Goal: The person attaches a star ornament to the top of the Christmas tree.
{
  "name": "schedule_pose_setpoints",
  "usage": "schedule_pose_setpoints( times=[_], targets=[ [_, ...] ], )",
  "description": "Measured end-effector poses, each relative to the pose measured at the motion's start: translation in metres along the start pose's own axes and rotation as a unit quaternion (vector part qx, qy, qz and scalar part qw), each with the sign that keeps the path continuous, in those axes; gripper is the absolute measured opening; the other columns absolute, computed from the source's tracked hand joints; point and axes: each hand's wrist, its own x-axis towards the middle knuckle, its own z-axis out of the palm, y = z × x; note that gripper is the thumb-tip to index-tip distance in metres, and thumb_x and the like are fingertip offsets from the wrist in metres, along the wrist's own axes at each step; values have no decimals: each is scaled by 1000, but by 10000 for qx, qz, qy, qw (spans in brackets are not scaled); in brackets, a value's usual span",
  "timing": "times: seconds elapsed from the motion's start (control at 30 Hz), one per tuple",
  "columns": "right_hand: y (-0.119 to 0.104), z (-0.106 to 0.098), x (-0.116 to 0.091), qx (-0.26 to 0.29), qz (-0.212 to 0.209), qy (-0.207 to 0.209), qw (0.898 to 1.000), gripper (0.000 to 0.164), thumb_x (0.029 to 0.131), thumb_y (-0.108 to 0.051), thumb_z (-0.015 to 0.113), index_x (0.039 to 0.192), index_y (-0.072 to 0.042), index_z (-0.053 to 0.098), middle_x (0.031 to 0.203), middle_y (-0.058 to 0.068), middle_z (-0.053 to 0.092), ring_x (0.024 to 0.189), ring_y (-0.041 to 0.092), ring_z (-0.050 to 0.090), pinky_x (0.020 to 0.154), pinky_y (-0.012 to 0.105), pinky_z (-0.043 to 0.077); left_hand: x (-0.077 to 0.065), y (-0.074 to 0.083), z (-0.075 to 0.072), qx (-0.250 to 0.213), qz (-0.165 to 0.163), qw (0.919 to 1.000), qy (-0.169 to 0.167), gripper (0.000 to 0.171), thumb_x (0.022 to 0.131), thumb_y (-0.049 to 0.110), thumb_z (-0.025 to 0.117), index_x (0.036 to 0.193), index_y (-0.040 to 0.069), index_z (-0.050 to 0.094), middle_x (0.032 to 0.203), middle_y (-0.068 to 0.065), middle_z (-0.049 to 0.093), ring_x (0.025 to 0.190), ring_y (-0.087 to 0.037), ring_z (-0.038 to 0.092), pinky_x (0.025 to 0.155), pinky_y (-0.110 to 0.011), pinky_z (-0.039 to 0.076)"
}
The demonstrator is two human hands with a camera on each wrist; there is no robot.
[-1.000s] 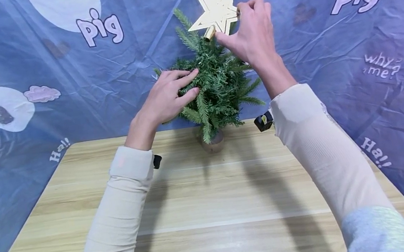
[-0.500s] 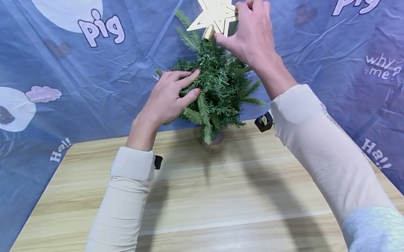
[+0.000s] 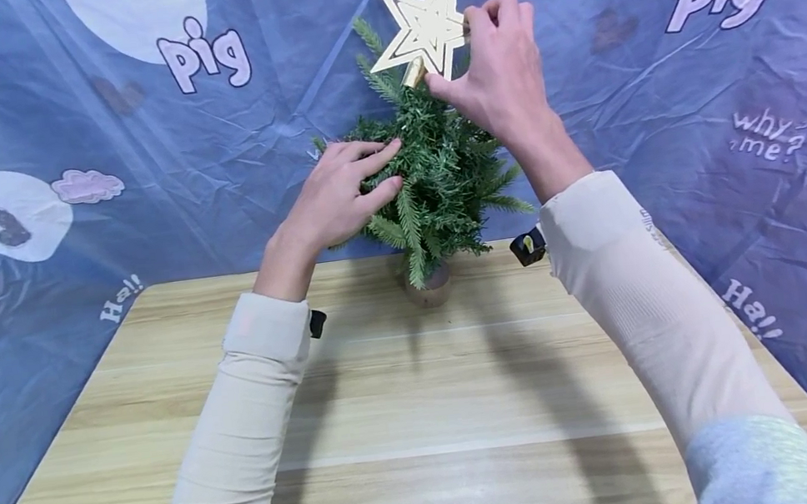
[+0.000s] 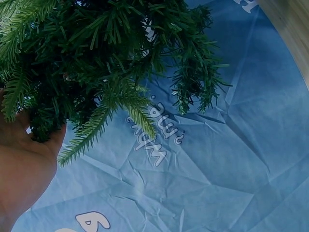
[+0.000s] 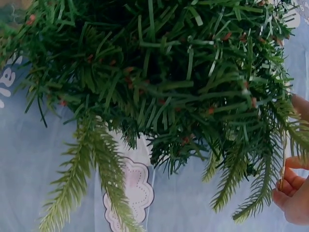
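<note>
A gold star tree topper [image 3: 427, 29] with cut-out lines leans to one side at the top of the small green Christmas tree [image 3: 441, 159]. My right hand [image 3: 502, 72] pinches the star's right side, thumb low and fingers higher. The star's short gold tube [image 3: 414, 72] meets the upper needles; whether a twig sits inside it cannot be seen. At the tree's left side, my left hand [image 3: 339, 188] holds the branches between thumb and fingers, some fingertips hidden in greenery. The right wrist view shows the star only as a thin gold edge [image 5: 284, 154] near the fingers.
The tree stands on a round brownish base [image 3: 428, 287] at the far edge of a light wooden table [image 3: 409, 419]. Behind and on both sides hangs a creased blue printed cloth [image 3: 275, 66].
My right hand has shifted slightly left with the star, which now tilts differently, and its tube's lower end has turned down toward the needles. My left hand stays in place.
</note>
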Motion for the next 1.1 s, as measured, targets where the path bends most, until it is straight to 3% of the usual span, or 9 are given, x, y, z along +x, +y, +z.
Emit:
schedule_pose_setpoints(
  times=[0.33, 0.57, 0.87, 1.1],
  targets=[
    [6, -5, 2, -13, -260, -743, 9969, 69, 85, -38, 77, 140, -4, 52, 150, 11, 35, 138, 26, 28, 112, 38, 34, 2, 2, 0, -6, 63, 10000, -43, 56, 105, 47, 47, 155, 22, 43, 154, -8, 46, 143, -26, 36, 122, -41, 16],
    [7, -11, 3, -75, -769, -693, 9946, 67, 84, -29, 80, 140, -5, 51, 149, 11, 35, 137, 26, 29, 112, 39, 34, 3, 3, 1, 17, 85, 9999, -55, 56, 105, 47, 47, 155, 23, 43, 154, -8, 47, 142, -27, 36, 121, -42, 20],
    [-5, -14, 8, -675, -1497, -560, 9848, 78, 85, -27, 82, 147, -3, 42, 151, 15, 32, 140, 30, 26, 113, 43, 37, 2, 1, -1, 47, 26, 10000, 3, 55, 105, 46, 48, 155, 22, 43, 153, -8, 48, 142, -29, 37, 119, -45, 25],
    [-5, -14, 8, -696, -1597, -642, 9826, 80, 85, -24, 82, 149, -2, 39, 151, 16, 31, 140, 31, 26, 114, 42, 35, 2, -1, 0, 38, 45, 10000, 9, 55, 105, 46, 48, 155, 22, 44, 152, -9, 48, 142, -29, 37, 120, -44, 23]
  ],
)
